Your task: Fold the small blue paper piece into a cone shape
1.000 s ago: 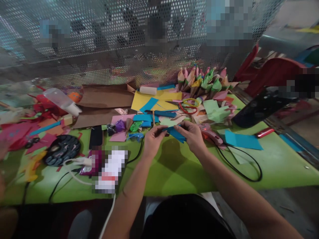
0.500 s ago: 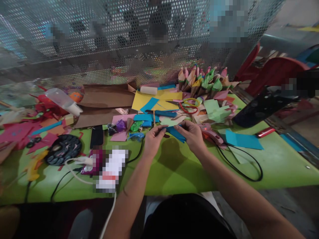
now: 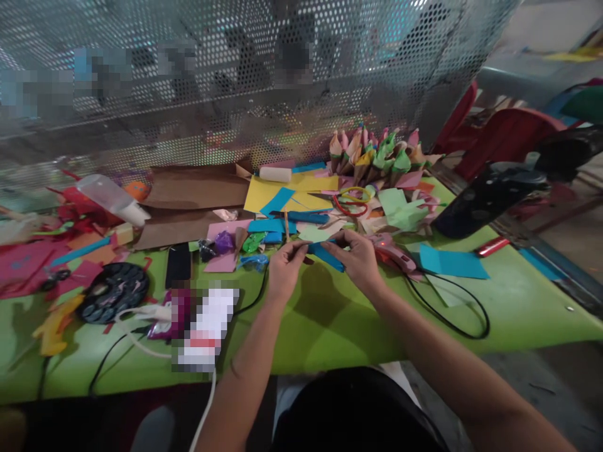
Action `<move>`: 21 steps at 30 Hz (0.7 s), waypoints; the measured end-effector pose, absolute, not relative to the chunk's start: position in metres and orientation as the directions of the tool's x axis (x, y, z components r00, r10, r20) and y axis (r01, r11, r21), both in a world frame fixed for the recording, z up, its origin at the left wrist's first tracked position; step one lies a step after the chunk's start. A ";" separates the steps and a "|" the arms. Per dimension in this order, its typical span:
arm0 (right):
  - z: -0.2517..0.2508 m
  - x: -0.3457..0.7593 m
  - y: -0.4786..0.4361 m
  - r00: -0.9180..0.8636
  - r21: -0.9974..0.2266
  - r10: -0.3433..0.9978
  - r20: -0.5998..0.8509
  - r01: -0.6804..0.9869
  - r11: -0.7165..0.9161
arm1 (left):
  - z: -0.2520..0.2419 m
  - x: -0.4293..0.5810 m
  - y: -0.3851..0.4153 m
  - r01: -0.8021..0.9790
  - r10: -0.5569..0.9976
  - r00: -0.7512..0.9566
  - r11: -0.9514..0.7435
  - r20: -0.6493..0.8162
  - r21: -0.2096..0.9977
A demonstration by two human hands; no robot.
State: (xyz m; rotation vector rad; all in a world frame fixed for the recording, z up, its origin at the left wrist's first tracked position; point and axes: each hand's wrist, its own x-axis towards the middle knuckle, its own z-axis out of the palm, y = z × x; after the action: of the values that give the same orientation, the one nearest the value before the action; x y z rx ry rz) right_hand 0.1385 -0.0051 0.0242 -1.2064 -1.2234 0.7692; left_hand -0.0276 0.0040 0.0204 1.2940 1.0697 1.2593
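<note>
Both my hands meet over the green table point(image 3: 330, 326), holding one small blue piece of paper point(image 3: 327, 255) between them. My left hand point(image 3: 285, 267) pinches its left end with closed fingers. My right hand point(image 3: 358, 257) grips its right end, fingers curled over the paper. A pink glue gun point(image 3: 393, 251) lies just right of my right hand, its black cord point(image 3: 452, 307) looping over the table. Cut sheets of blue and yellow paper point(image 3: 282, 201) lie just beyond my hands.
Paper cones point(image 3: 377, 157) stand in a cluster at the back. Brown paper point(image 3: 198, 188), a phone point(image 3: 179, 263), a round black palette point(image 3: 112, 292), red scraps and a plastic bottle point(image 3: 113, 198) fill the left. A blue sheet point(image 3: 452, 262) and a dark bottle point(image 3: 485, 198) lie right. A perforated metal screen point(image 3: 235, 81) stands behind.
My hands keep hold of the blue paper and have shifted a little away from me. The view has tilted slightly.
</note>
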 end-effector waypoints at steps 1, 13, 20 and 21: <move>0.024 0.139 -0.005 0.223 -0.957 0.936 0.274 0.155 0.243 | 0.020 -0.028 0.004 -0.043 0.991 0.066 -0.115 0.118 0.992; 0.025 0.140 -0.005 0.211 -0.960 0.940 0.267 0.139 0.242 | 0.017 -0.028 0.004 0.046 0.980 0.100 -0.177 0.172 0.983; 0.026 0.139 -0.006 0.198 -0.951 0.941 0.276 0.199 0.237 | 0.016 -0.030 -0.001 0.289 0.946 0.171 -0.314 0.274 0.904; 0.026 0.139 -0.007 0.195 -0.950 0.942 0.273 0.207 0.233 | 0.017 -0.030 -0.001 0.343 0.941 0.188 -0.331 0.281 0.879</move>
State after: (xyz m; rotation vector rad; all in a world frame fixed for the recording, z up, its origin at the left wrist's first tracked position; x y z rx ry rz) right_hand 0.1385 -0.0068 0.0259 -1.2399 -1.2818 0.7648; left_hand -0.0303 -0.0012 0.0168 1.7924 1.2090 1.1307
